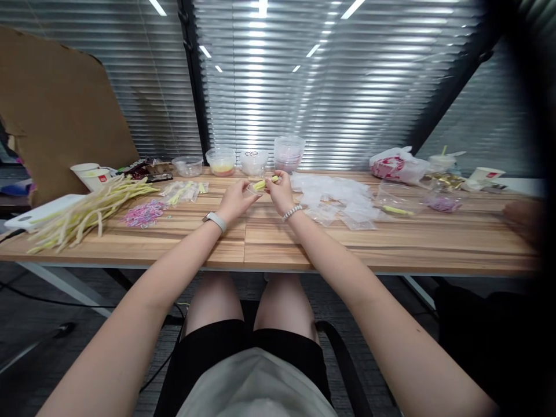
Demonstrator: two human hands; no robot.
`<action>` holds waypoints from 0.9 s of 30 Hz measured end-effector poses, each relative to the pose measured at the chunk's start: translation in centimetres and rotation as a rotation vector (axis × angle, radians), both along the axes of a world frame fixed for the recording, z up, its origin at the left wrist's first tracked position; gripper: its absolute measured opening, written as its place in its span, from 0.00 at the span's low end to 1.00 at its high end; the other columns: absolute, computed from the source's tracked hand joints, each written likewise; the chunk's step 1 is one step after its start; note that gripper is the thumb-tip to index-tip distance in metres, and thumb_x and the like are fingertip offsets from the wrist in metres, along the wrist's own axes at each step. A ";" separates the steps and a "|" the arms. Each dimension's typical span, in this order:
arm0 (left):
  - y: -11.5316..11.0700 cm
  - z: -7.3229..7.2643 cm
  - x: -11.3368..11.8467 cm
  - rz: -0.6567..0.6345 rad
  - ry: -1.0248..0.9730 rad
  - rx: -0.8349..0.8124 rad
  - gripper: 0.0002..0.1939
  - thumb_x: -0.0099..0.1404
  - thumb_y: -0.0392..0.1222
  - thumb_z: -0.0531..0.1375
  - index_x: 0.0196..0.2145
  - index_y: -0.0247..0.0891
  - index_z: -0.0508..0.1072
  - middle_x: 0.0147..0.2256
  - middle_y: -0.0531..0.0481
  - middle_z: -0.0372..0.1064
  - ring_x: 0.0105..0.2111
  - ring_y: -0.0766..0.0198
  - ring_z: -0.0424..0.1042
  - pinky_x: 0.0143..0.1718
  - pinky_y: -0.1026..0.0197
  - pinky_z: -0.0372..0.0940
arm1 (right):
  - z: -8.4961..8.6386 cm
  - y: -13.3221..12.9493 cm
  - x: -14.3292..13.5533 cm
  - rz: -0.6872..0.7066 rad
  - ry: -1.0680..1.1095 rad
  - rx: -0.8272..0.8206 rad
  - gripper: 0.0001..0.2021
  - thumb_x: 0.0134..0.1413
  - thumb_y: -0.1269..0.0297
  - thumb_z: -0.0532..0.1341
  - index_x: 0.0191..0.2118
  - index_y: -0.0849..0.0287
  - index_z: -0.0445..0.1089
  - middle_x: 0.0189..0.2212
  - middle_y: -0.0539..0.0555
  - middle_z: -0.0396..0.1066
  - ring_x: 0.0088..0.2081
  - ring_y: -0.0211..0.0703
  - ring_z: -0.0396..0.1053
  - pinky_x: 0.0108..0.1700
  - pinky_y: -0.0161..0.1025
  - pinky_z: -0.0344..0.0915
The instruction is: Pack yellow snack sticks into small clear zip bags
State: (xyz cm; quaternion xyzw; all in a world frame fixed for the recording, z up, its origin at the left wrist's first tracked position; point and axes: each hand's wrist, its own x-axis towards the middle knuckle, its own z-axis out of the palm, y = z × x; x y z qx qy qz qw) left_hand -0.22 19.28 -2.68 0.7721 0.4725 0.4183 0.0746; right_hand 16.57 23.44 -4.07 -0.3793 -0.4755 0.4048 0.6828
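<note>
Above the wooden table, both hands meet at a small clear plastic bag with yellow pieces (259, 185) in it. My left hand (235, 201) pinches the bag's left side between thumb and fingers. Closed at the other side, my right hand (281, 192) grips a short yellow fuzzy strip (274, 179) at the bag. How far the strip is inside the bag is too small to tell. To the right of my right hand lies a spread of flat clear plastic bags (334, 194).
Left are long yellow and cream fuzzy stems (87, 214), pink and purple rubber bands (144, 214) and filled bags (185, 191). Clear tubs (221, 162) line the back. Right are a bag with a yellow strip (397, 210), a red-white carrier bag (397, 166) and another person's hand (521, 217).
</note>
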 end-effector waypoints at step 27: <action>0.1 0.0 -0.1 0.019 0.066 0.159 0.22 0.66 0.51 0.67 0.53 0.38 0.71 0.52 0.41 0.74 0.54 0.49 0.73 0.57 0.49 0.66 | -1.1 -1.3 -1.1 -0.079 -0.307 0.264 0.15 0.55 0.50 0.68 0.36 0.58 0.79 0.40 0.55 0.78 0.44 0.46 0.74 0.54 0.46 0.73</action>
